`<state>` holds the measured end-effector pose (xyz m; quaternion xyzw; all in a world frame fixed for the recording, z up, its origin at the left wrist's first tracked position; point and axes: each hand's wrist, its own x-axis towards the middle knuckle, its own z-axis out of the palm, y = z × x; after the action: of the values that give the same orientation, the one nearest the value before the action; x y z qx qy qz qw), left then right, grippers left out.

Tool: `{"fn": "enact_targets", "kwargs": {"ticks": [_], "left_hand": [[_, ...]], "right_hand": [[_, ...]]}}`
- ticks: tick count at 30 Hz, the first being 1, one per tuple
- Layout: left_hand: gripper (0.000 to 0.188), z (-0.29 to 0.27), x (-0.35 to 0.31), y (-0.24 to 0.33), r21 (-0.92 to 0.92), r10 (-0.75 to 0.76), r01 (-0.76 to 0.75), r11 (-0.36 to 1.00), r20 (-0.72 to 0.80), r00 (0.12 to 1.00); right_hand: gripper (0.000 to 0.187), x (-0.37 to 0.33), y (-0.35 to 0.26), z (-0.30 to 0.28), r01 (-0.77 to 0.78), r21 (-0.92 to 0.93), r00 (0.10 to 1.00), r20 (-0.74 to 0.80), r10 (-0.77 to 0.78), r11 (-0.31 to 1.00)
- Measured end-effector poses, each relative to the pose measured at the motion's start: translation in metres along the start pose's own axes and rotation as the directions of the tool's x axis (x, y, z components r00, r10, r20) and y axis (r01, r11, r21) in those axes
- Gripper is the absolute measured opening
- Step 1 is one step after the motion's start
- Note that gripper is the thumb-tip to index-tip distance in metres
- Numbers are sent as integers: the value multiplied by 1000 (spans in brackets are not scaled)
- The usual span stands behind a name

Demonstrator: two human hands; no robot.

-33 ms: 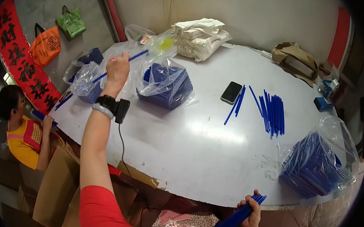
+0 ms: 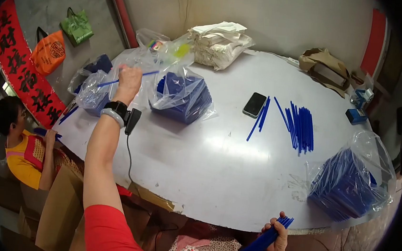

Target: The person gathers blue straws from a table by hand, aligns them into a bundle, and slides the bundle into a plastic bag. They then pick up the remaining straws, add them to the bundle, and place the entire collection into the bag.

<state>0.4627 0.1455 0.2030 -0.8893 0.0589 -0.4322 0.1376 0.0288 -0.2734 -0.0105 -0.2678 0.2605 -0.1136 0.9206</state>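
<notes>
The left grip, at the end of an outstretched arm, is pinching a single blue rod over the far-left part of the surface; the rod is slanting slightly, projecting on both sides of the hand. The right grip is clasping a bundle of blue rods just off the near edge, right of its middle. A black wristband is encircling the left wrist. Clear bags of stacked blue pieces are flanking the left hand, one to its right, one to its left; a third is standing at the near-right corner. A phone is lying right of centre, with loose rods farther right. Along the far edge, a pale wrapped bundle and a brown paper bag are resting. Beyond the left edge, a co-worker is sitting.
</notes>
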Motion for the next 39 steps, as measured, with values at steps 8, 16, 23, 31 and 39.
{"fn": "enact_targets", "kwargs": {"ticks": [8, 16, 23, 31, 39], "left_hand": [[17, 108, 15, 78, -247, 671, -626, 739, 202, 713], [29, 4, 25, 56, -588, -39, -84, 805, -193, 980], [71, -192, -261, 219, -521, 803, 829, -204, 395, 446], [49, -264, -352, 240, 345, 920, 936, -73, 386, -71], [49, -286, -343, 238, 336, 890, 938, -90, 450, -76]], "right_hand": [[51, 6, 11, 15, -33, -52, 996, -81, 28, 998], [51, 25, -33, 64, 101, -50, 993, -52, -104, 994], [58, 26, -12, 102, 93, -112, 964, 259, -61, 989], [58, -10, 18, 48, -308, -114, 854, 405, 327, 944], [53, -28, 33, 7, -328, -235, 803, 441, 401, 915]]}}
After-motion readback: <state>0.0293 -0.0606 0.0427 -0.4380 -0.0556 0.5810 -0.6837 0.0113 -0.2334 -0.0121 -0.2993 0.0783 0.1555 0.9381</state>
